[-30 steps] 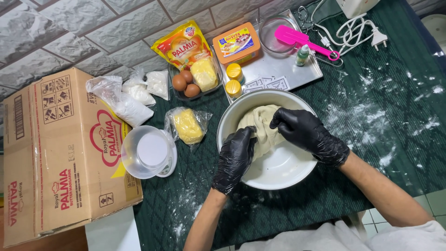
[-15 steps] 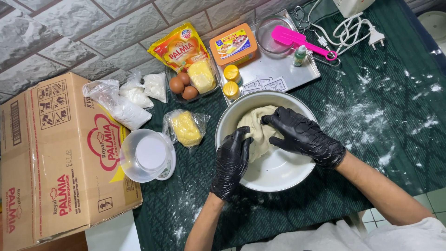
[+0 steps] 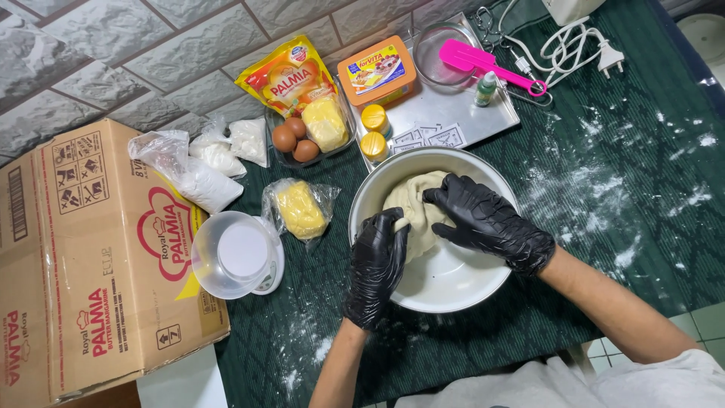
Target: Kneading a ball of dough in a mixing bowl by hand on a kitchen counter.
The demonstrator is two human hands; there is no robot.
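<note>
A lump of pale beige dough [image 3: 414, 202] lies in a white round bowl [image 3: 453, 285] on the green cloth. Both my hands wear black gloves. My left hand [image 3: 377, 264] presses against the dough's left side over the bowl's rim. My right hand [image 3: 483, 217] lies on the dough's right side with fingers spread and curled over it.
A big cardboard box [image 3: 91, 257] stands at the left. A clear container on a small scale [image 3: 238, 253], bagged yellow fat [image 3: 300, 210], flour bags [image 3: 204, 177], eggs [image 3: 293, 140], a steel tray [image 3: 453, 113] with a pink spatula [image 3: 483, 64] and a white cable [image 3: 574, 41] lie behind the bowl.
My right hand has slid a little to the left over the dough and spread its fingers. My left hand stays pressed on the dough's left side.
</note>
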